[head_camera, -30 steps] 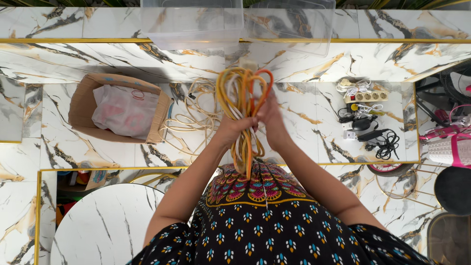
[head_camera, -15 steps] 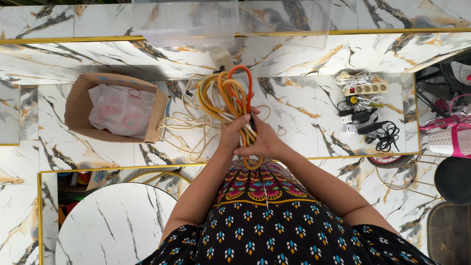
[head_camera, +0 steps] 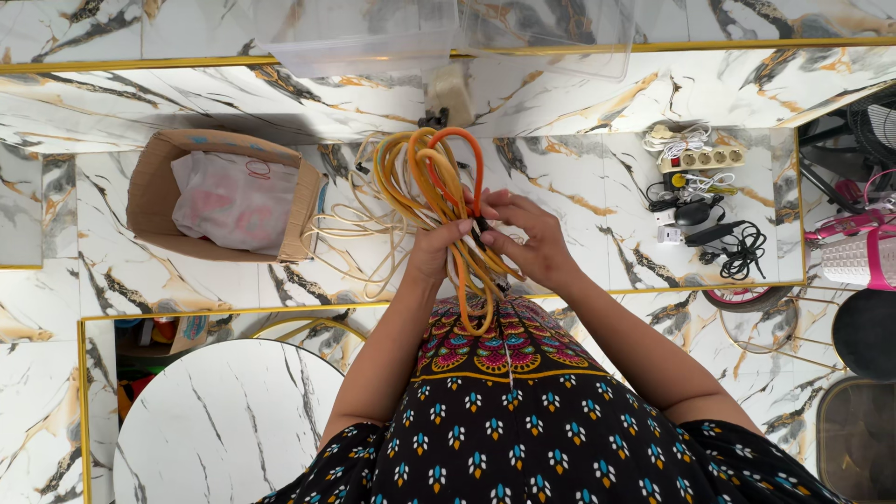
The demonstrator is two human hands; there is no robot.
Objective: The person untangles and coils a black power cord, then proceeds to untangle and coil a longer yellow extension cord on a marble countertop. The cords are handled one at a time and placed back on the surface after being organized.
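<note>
A coiled bundle of orange, yellow and white cables (head_camera: 431, 177) stands up over the marble floor, with loops also hanging down toward my patterned dress. My left hand (head_camera: 435, 250) is closed around the middle of the bundle. My right hand (head_camera: 523, 235) is beside it on the right, fingertips pinching something small and dark at the bundle's waist. More cream cable (head_camera: 359, 233) lies loose on the floor behind the bundle.
An open cardboard box (head_camera: 154, 187) with a pink-and-white bag inside lies left. Clear plastic bins (head_camera: 373, 42) stand at the back. A power strip, chargers and black cords (head_camera: 695, 201) lie right. A round marble table (head_camera: 224, 429) is at lower left; a pink object (head_camera: 863, 257) far right.
The bundle came down from its raised position and tilted left. My right hand moved off the shared grip to the bundle's right side and now pinches at its waist.
</note>
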